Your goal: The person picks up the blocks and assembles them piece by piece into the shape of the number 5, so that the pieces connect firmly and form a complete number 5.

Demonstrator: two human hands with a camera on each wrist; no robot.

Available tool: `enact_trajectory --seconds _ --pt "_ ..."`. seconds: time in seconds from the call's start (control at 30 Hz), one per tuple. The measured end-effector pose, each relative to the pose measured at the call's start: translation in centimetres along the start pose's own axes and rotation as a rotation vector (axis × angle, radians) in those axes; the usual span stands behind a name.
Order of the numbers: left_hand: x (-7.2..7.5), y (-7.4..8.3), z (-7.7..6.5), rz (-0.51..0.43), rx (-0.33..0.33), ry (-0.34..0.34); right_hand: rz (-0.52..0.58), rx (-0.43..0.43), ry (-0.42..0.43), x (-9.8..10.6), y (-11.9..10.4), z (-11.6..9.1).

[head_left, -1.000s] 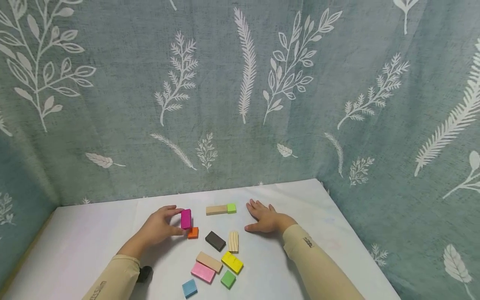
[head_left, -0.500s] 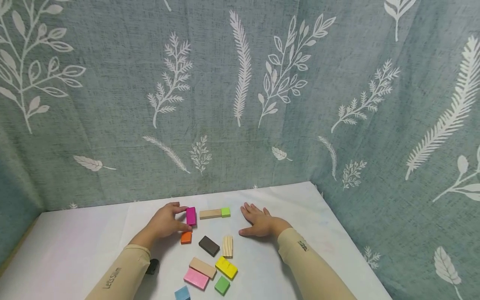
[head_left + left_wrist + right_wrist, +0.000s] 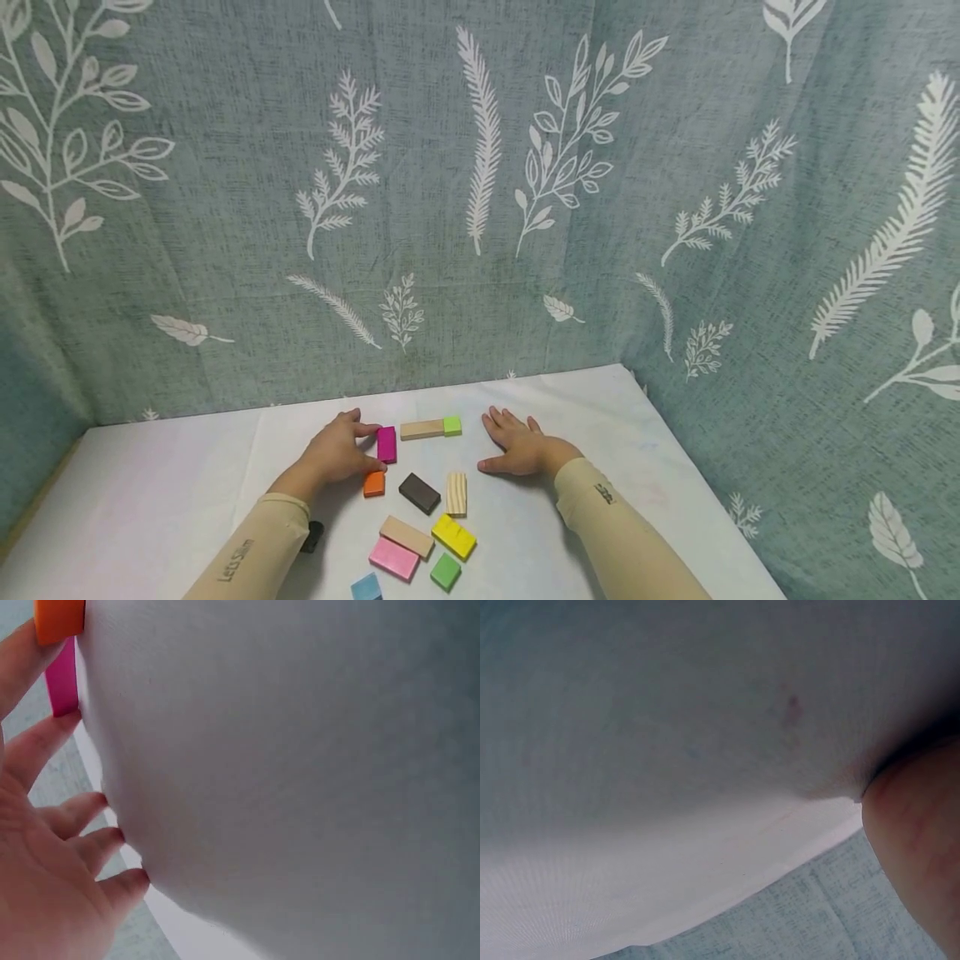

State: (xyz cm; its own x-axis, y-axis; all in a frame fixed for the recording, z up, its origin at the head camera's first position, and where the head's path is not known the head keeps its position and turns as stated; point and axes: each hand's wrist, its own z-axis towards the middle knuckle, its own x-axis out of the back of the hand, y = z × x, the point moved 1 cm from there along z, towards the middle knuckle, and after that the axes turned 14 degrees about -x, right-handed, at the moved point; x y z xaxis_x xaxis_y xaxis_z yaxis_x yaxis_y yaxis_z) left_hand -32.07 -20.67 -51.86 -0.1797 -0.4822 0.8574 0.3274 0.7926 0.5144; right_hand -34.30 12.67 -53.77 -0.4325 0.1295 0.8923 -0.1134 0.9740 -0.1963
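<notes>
In the head view my left hand (image 3: 339,448) pinches a magenta block (image 3: 386,444) at its two ends between thumb and index finger, low at the white table. An orange block (image 3: 374,483) lies just below the thumb. The left wrist view shows the index fingertip on one end of the magenta block (image 3: 62,681), with the orange block (image 3: 60,619) partly covering the thumb end. Right of the magenta block lies a beige block (image 3: 422,429) with a lime green block (image 3: 452,426) against its end. My right hand (image 3: 521,446) rests on the table with fingers spread, holding nothing.
Nearer me lie a dark brown block (image 3: 419,493), a striped wooden block (image 3: 456,494), a yellow block (image 3: 453,536), a tan block (image 3: 407,537), a pink block (image 3: 393,558), a green block (image 3: 446,572) and a blue block (image 3: 367,587). A leaf-patterned curtain (image 3: 450,350) borders the white table (image 3: 187,500).
My left hand has carried the magenta block right and down, from above the orange block to the left of the beige block. The right hand stays on the table; the head view has shifted slightly.
</notes>
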Motion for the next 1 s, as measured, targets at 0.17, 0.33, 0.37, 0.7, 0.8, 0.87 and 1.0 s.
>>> enact_trajectory --seconds 0.17,0.33,0.37,0.7,0.8,0.87,1.0 --pt "0.1 0.6 0.3 0.011 0.003 -0.011 -0.001 -0.006 0.001 0.1 0.2 -0.2" --pt "0.1 0.8 0.7 0.027 0.022 -0.026 -0.005 -0.001 -0.008 0.6 -0.1 -0.7" --pt "0.1 0.8 0.7 0.032 0.024 -0.028 -0.008 -0.002 -0.013 0.6 -0.2 -0.8" --pt "-0.1 1.0 0.7 0.047 0.029 -0.032 -0.017 -0.004 -0.018 1.2 -0.5 -1.4" --pt "0.0 1.0 0.7 0.054 0.029 -0.037 -0.022 -0.007 -0.016 1.2 -0.6 -1.5" --pt "0.0 1.0 0.7 0.061 0.025 -0.037 -0.019 -0.009 -0.014 1.1 -0.6 -1.5" --pt "0.0 0.9 0.7 0.064 0.023 -0.041 -0.019 -0.012 -0.014 1.0 -0.6 -1.4"
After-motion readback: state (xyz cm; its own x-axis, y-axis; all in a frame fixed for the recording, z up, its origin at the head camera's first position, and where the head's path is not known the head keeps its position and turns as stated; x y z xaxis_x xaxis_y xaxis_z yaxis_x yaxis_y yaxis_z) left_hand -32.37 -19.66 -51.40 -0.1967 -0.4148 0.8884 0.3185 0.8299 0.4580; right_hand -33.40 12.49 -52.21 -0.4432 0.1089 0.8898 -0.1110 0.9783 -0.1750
